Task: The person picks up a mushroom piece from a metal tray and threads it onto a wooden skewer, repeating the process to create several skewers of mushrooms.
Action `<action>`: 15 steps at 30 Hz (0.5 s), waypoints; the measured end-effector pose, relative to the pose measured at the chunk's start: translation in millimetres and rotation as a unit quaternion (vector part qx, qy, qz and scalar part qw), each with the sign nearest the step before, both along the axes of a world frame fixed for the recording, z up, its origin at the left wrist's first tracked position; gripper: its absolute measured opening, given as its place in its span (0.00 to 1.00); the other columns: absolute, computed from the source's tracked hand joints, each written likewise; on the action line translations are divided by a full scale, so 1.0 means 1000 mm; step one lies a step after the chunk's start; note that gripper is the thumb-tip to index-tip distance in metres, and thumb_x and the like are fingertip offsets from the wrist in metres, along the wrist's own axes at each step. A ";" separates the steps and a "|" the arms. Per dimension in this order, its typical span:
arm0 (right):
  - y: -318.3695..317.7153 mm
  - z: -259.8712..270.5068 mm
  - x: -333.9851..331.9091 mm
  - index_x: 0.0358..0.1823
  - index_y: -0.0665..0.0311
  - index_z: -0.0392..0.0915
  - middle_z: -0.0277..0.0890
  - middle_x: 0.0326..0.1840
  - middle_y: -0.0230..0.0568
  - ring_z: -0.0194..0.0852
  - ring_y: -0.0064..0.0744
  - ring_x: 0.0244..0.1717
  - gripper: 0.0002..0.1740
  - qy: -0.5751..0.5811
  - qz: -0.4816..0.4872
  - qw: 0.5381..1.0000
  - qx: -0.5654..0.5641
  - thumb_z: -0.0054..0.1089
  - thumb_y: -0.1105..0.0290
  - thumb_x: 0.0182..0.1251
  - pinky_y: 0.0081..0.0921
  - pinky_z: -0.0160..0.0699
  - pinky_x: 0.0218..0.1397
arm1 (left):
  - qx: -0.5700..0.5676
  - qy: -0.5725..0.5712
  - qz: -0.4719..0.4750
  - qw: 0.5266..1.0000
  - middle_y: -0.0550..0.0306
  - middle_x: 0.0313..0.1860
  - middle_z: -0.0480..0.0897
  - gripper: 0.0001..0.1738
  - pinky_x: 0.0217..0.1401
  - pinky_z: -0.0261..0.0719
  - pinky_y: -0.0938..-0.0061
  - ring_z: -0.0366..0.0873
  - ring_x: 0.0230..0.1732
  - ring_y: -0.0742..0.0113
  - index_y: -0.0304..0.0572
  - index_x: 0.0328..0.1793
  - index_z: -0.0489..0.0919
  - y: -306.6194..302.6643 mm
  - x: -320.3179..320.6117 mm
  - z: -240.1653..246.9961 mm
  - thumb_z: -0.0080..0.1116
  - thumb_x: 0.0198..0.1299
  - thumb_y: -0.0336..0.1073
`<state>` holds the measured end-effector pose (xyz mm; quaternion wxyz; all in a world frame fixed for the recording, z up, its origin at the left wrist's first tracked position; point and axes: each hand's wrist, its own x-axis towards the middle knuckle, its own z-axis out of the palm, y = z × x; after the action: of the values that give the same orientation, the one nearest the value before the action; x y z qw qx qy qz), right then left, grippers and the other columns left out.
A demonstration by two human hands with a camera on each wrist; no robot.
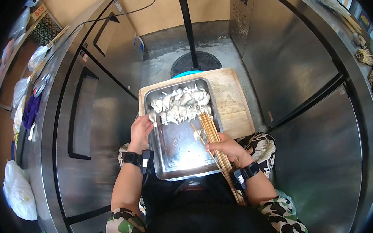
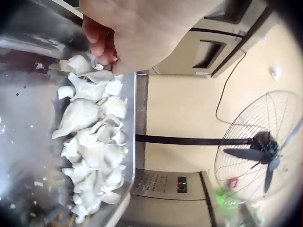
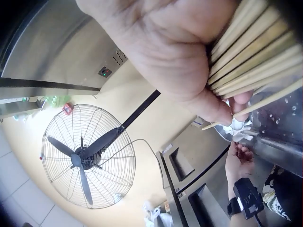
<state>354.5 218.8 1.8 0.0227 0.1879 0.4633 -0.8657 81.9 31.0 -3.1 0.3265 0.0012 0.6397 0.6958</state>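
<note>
A steel tray [image 1: 178, 156] holds two rows of white, curled, folded food pieces [image 2: 87, 142] in its far half. At the tray's left rim my left hand [image 1: 141, 129] pinches a white piece [image 1: 153, 117] at the end of the near row. In the left wrist view the curled fingers [image 2: 97, 38] partly hide that piece. My right hand [image 1: 228, 148] grips a bundle of bamboo skewers [image 1: 210, 128] over the tray's right side. One single skewer [image 3: 270, 98] stands out from the bundle, under the thumb. A small white piece [image 1: 198, 135] shows beside the skewers.
The tray stands on a wooden cutting board [image 1: 232, 100] in front of the lap. Steel refrigerator cabinets [image 1: 291, 61] line both sides. Behind the board is a fan stand with a round black base [image 1: 206, 61]. A white plastic bag [image 1: 19, 193] hangs at the left.
</note>
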 end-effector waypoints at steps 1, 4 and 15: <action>0.000 -0.001 0.000 0.33 0.65 0.72 0.74 0.27 0.35 0.68 0.18 0.24 0.07 0.001 0.001 1.000 -0.003 0.61 0.75 0.55 0.13 0.67 0.28 | 0.035 -0.046 -0.007 0.998 0.58 0.39 0.80 0.13 0.40 0.75 0.78 0.76 0.39 0.71 0.39 0.47 0.75 -0.006 -0.002 0.000 0.48 0.62 0.39; -0.002 -0.001 -0.002 0.34 0.65 0.71 0.74 0.26 0.35 0.69 0.18 0.24 0.08 0.002 0.005 1.000 -0.006 0.62 0.75 0.55 0.13 0.67 0.27 | 0.105 -0.119 -0.034 0.987 0.55 0.42 0.81 0.17 0.43 0.78 0.76 0.79 0.42 0.67 0.36 0.52 0.73 -0.011 0.009 0.011 0.42 0.66 0.40; -0.006 0.002 -0.001 0.36 0.63 0.70 0.73 0.27 0.35 0.66 0.16 0.22 0.11 0.017 0.032 0.999 -0.018 0.64 0.75 0.54 0.12 0.64 0.26 | 0.135 -0.145 -0.064 0.978 0.46 0.46 0.79 0.17 0.47 0.79 0.71 0.79 0.45 0.60 0.42 0.55 0.68 0.034 0.074 0.032 0.55 0.59 0.28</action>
<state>353.7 212.7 4.0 0.0456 0.1574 0.4540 -0.8758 155.5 65.2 28.9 0.4564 -0.0143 0.4845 0.7462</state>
